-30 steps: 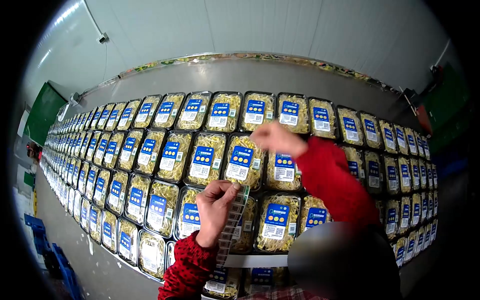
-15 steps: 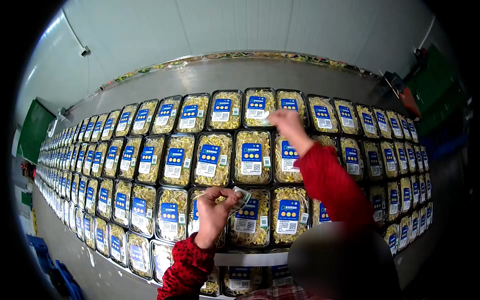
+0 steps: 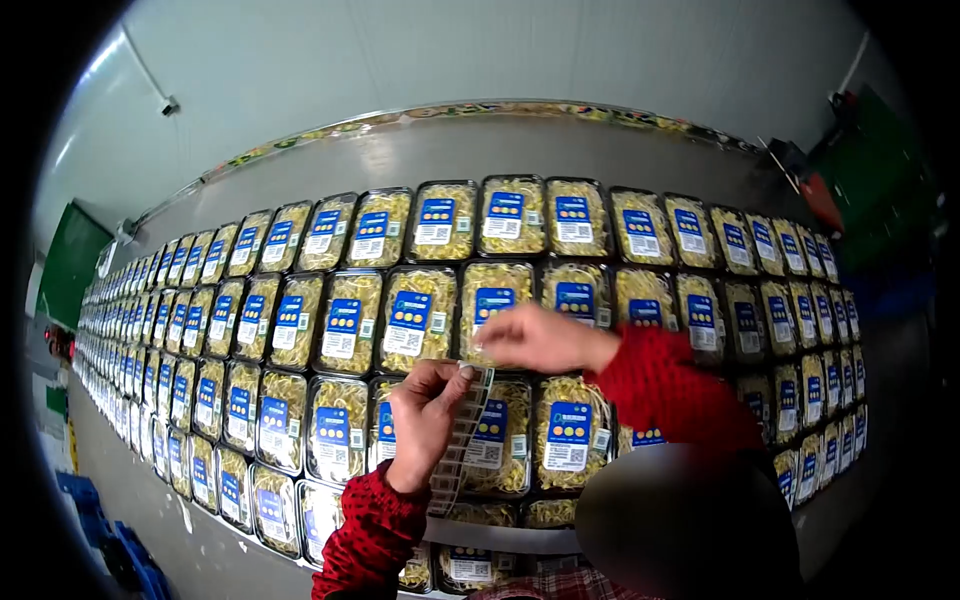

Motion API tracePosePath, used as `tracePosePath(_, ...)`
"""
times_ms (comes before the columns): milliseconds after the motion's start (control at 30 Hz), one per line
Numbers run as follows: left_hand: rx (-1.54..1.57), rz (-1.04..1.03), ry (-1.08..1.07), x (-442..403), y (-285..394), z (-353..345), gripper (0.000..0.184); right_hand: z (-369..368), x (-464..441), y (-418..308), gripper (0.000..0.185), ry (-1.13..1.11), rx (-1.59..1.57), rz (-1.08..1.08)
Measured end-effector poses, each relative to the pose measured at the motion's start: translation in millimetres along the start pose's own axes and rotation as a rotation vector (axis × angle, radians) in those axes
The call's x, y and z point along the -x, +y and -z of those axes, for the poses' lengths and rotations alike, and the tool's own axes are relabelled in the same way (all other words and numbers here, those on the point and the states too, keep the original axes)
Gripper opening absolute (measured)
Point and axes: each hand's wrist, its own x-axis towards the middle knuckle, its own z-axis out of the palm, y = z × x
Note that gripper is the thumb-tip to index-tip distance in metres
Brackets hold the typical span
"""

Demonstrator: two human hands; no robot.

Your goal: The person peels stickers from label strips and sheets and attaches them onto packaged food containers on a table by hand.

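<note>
My left hand (image 3: 424,420) pinches a strip of small stickers (image 3: 465,435) between thumb and fingers; the strip hangs down over the near trays. My right hand (image 3: 545,340) is just above the strip's upper end, its fingers bent toward it and slightly blurred. Whether they hold a sticker, I cannot make out. Below the right hand lies a clear-lidded tray of bean sprouts (image 3: 478,290) with a blue and white label, partly covered by the fingers. A far-row tray (image 3: 513,240) carries a small sticker beside its label.
Several rows of similar sprout trays (image 3: 341,320) spread out to both sides. A white strip (image 3: 500,537) runs along the near side. Blue crates (image 3: 95,520) stand on the floor at lower left. Grey floor (image 3: 400,150) and a pale wall (image 3: 450,50) lie beyond.
My right hand has come back from the far-row tray toward my left hand. A small sticker now shows on that tray. More of the sticker strip is visible below my left hand.
</note>
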Motion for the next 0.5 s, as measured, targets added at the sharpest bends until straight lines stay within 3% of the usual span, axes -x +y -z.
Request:
tracePosePath(67,-0.001,0.011,-0.024,1,4,-11,0.012,-13,27,-31,0.018,0.01,0.104,-0.079)
tracePosePath(133,-0.025,-0.058,-0.038,3,6,-24,0.015,-13,42,-27,0.016,0.122,0.227,0.049)
tracePosePath(200,-0.068,0.032,-0.049,4,2,-31,0.018,-16,57,-25,0.012,0.318,0.391,0.158)
tracePosePath(267,-0.076,-0.051,-0.047,3,2,-44,0.02,-13,69,-24,0.008,0.367,0.503,0.204)
tracePosePath(333,-0.102,0.056,-0.096,7,-1,-50,0.019,7,73,-17,0.005,0.467,0.47,0.222)
tracePosePath(400,-0.094,0.087,-0.117,14,-5,-55,0.018,65,60,16,0.008,0.681,0.101,-0.136)
tracePosePath(500,-0.069,0.118,-0.158,21,-14,-61,0.014,158,26,115,0.019,0.962,0.247,-0.293)
